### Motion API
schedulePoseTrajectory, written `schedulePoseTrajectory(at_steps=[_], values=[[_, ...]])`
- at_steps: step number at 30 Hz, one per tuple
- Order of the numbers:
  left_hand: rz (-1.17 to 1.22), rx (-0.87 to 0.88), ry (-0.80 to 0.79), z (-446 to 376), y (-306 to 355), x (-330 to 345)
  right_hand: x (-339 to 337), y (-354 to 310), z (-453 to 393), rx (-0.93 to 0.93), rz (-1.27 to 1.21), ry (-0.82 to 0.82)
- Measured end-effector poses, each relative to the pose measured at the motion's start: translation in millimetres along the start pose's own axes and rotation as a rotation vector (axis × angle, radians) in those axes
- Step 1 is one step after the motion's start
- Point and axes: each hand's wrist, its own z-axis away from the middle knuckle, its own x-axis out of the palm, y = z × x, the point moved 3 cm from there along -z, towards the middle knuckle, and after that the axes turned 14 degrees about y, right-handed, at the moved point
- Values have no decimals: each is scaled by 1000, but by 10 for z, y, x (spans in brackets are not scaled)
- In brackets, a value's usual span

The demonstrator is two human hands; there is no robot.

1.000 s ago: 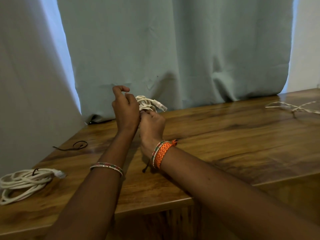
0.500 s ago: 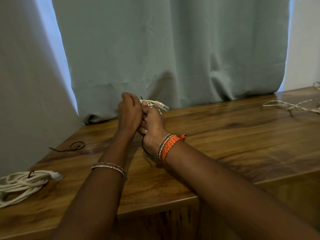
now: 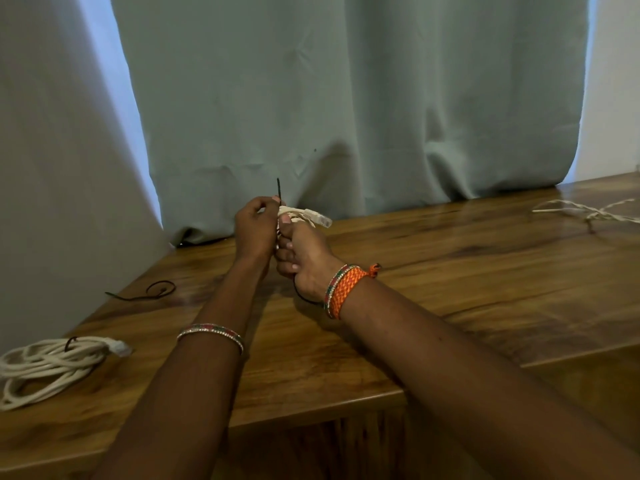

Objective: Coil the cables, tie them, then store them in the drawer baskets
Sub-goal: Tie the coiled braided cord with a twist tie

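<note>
White cable bundle (image 3: 304,216) held above table (image 3: 450,289), near its back edge, sandwiched between both hands. Right hand (image 3: 304,258) curled round bundle from below, connector poking out right. Left hand (image 3: 256,230) pinches black tie (image 3: 278,190), its end sticking up. Second coiled cable (image 3: 48,365) lies at table's left edge; loose black tie (image 3: 152,292) near back-left corner.

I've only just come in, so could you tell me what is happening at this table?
A person is tying a coiled white cable held above the wooden table. The right hand grips the coil, while the left hand pinches a thin black tie. Another tied white coil lies at the left, a spare black tie behind it.
</note>
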Motion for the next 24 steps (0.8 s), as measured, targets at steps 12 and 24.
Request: schedulePoseTrajectory(at_steps=[12, 24], values=[[34, -49, 21, 59, 26, 17, -22, -20, 64, 23, -3, 41], [-279, 271, 184, -123, -1, -168, -143, -137, 519, -1082, 1328, -53]])
